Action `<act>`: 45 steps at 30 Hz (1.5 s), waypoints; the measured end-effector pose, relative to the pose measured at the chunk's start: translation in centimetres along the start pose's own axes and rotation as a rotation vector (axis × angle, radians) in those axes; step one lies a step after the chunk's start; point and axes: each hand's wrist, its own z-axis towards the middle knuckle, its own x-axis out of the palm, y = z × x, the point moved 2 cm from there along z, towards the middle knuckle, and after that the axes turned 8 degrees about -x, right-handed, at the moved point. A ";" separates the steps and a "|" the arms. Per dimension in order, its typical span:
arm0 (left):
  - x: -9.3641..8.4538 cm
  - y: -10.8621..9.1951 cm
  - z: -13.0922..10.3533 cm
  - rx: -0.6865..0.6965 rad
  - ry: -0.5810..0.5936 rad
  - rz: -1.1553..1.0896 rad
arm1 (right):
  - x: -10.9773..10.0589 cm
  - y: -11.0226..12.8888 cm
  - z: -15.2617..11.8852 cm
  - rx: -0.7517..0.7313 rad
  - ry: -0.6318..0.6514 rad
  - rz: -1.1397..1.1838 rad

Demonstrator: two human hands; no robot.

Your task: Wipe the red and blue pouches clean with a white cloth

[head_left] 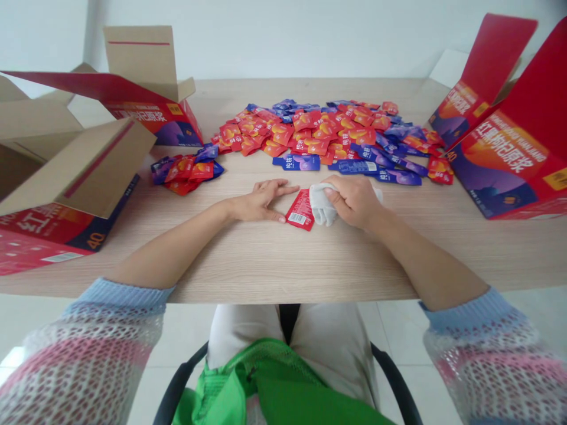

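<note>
A red sachet (301, 209) with a white barcode label lies flat on the table in front of me. At its left edge is my left hand (264, 200), fingers spread, with the thumb and a fingertip at the sachet's side. My right hand (357, 199) is closed around a folded white cloth (323, 203), which covers or touches the sachet's right edge. Just beyond the hands lies a large pile of red and purple sachets (310, 133). A purple sachet (296, 162) lies flat at the pile's near edge.
A smaller heap of sachets (190, 171) is at the left. Open cartons stand on both sides: a near-left carton (66, 227), a far-left carton (155, 118), a near-right carton (509, 159) and a far-right carton (460, 109). The wooden table's (287, 271) front edge is close to my lap.
</note>
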 end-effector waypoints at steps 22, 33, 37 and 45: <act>1.6 -1.8 1.1 -0.198 -0.402 -0.204 | 3.3 0.8 0.2 -0.212 0.284 0.288; 0.7 1.0 0.9 -0.202 -0.355 -0.715 | 2.2 -2.1 0.3 -0.029 0.236 0.108; 1.0 0.8 0.4 -0.138 -0.380 -0.739 | 1.8 -3.9 0.1 0.075 0.237 0.023; 1.3 -0.7 -0.1 -0.119 -0.567 -0.622 | 1.3 -6.7 -0.4 0.343 -0.138 -0.022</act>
